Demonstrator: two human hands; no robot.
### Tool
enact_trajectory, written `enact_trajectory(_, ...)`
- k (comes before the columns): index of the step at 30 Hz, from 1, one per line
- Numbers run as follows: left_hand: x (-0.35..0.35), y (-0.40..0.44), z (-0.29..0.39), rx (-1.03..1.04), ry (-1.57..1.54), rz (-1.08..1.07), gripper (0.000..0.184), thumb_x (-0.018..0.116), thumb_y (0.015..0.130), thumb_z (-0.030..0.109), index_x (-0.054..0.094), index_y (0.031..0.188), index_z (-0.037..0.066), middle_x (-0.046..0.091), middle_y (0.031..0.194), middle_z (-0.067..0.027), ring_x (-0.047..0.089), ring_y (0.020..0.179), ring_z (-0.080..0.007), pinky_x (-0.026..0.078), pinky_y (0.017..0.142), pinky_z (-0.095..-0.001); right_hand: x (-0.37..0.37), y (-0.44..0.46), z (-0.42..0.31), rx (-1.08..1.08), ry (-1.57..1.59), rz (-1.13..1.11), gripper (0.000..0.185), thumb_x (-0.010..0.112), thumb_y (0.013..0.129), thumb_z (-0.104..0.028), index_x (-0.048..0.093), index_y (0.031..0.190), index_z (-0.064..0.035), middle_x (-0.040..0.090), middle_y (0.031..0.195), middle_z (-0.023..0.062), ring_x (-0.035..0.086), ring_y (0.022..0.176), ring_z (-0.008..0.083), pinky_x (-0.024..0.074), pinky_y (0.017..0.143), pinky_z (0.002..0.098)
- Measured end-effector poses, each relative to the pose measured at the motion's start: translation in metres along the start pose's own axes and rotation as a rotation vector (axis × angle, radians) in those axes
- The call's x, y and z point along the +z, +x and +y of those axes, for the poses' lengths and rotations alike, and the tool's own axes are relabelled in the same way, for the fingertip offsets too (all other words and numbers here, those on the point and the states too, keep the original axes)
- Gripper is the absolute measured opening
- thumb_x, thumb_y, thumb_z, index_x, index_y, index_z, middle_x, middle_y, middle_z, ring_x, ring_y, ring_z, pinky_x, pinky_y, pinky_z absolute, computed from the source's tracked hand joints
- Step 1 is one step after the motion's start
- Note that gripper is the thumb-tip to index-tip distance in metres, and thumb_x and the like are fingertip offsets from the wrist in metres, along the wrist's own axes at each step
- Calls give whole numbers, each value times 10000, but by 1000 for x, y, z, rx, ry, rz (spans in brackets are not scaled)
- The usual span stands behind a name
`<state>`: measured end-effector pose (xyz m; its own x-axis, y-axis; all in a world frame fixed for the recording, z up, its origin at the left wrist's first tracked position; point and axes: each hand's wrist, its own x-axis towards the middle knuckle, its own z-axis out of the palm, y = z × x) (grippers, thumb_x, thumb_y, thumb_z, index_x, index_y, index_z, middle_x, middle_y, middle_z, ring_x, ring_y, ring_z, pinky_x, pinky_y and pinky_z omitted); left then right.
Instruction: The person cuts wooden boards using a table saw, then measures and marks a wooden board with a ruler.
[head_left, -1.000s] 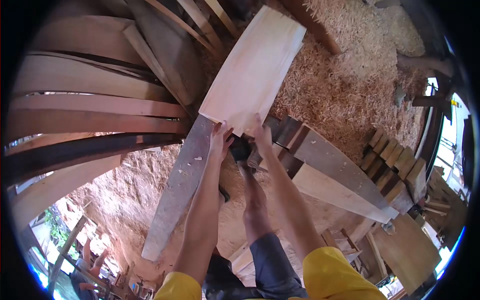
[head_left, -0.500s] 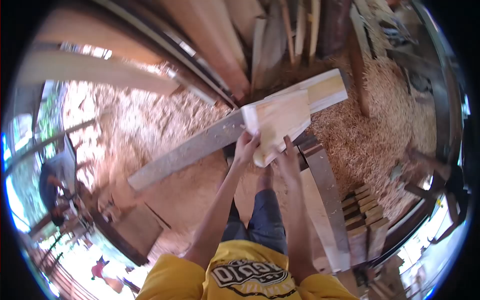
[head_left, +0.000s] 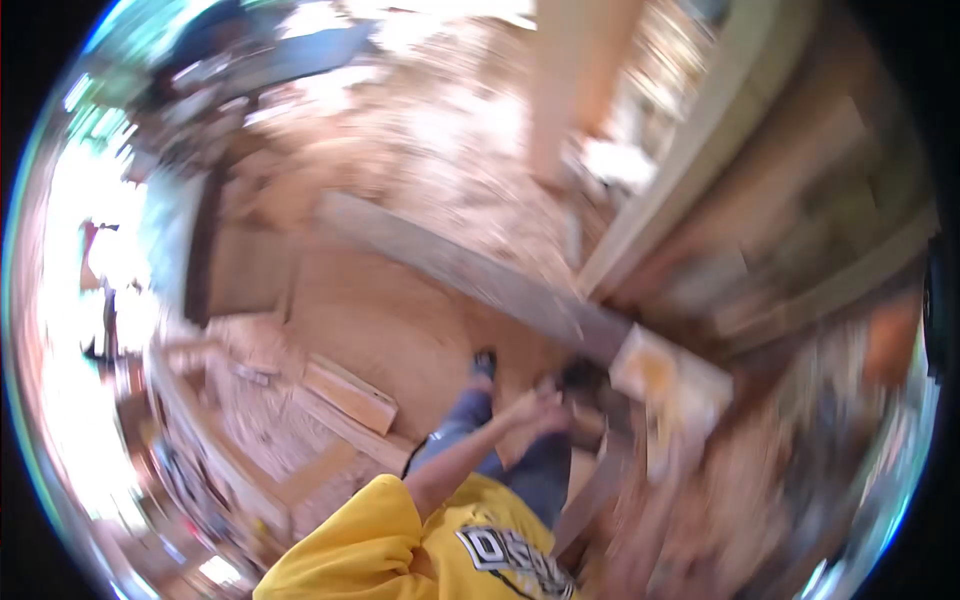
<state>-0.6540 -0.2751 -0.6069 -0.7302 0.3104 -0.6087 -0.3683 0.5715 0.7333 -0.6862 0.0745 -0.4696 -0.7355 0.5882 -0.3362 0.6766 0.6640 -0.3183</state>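
My left hand (head_left: 543, 408) is in front of my body, above my thighs and just below the long beam. Its fingers are smeared by motion, and no board shows in it. My right hand (head_left: 682, 455) is a blur at the lower right, close to a pale wooden board (head_left: 705, 385) with an orange-yellow patch. Whether its fingers grip the board cannot be made out. This board lies at the right end of the long grey-brown beam (head_left: 470, 270).
Large upright planks (head_left: 700, 140) stand at the upper right. A short wooden piece (head_left: 350, 393) lies on the dusty floor to the left, near a wooden frame (head_left: 215, 420). Wood shavings (head_left: 440, 130) cover the ground beyond the beam.
The view has swung strongly to the left and blurred. My hands, together on a pale board before, are now apart; the left is off the board and the right is farther out.
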Motion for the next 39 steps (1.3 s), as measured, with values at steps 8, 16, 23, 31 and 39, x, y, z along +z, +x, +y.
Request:
enact_trajectory(8, -159, -131, -121, -564, -197, 445, 558, 657, 889, 551, 715, 1171, 74, 722, 1135, -213, 687, 1096, -377, 531, 977, -452, 37, -131, -192, -409, -316, -128, 754, 818, 684, -361, 605, 1316, -11, 700, 1120, 250, 683, 1039, 432, 537, 903, 510)
enact_trajectory(16, -294, -206, -200, -580, -1055, 755, 797, 584, 908, 705, 676, 1195, -34, 748, 1084, -176, 715, 962, -372, 579, 838, -427, 12, -344, -463, -768, 66, -630, 479, 827, 703, -137, 641, 1098, 60, 728, 990, 181, 710, 944, 324, 536, 854, 412)
enact_trajectory(23, -538, -362, -188, 599, -2112, 1202, 467, 628, 1014, 373, 563, 1337, 42, 706, 1185, -75, 686, 1036, -210, 560, 917, -366, 64, -419, -589, -534, 888, -1101, 577, 804, 805, -103, 553, 1313, 8, 642, 1184, 82, 636, 1105, 236, 509, 972, 385)
enact_trajectory(31, -711, -429, -222, 430, -1600, 1762, 414, 752, 936, 259, 598, 1217, -4, 710, 1012, -100, 708, 844, -202, 595, 734, -346, 195, -470, -728, -139, 1154, -1372, 582, 674, 953, -277, 472, 1436, -23, 588, 1361, 134, 597, 1226, 308, 515, 1034, 456)
enact_trajectory(39, -803, -384, -330, 196, -1735, 1759, 249, 710, 957, 227, 673, 817, 24, 675, 669, -75, 606, 510, -180, 463, 489, -297, 311, -493, -811, -61, 1087, -1421, 630, 694, 902, -237, 456, 1458, -57, 579, 1378, 103, 571, 1254, 305, 485, 1071, 469)
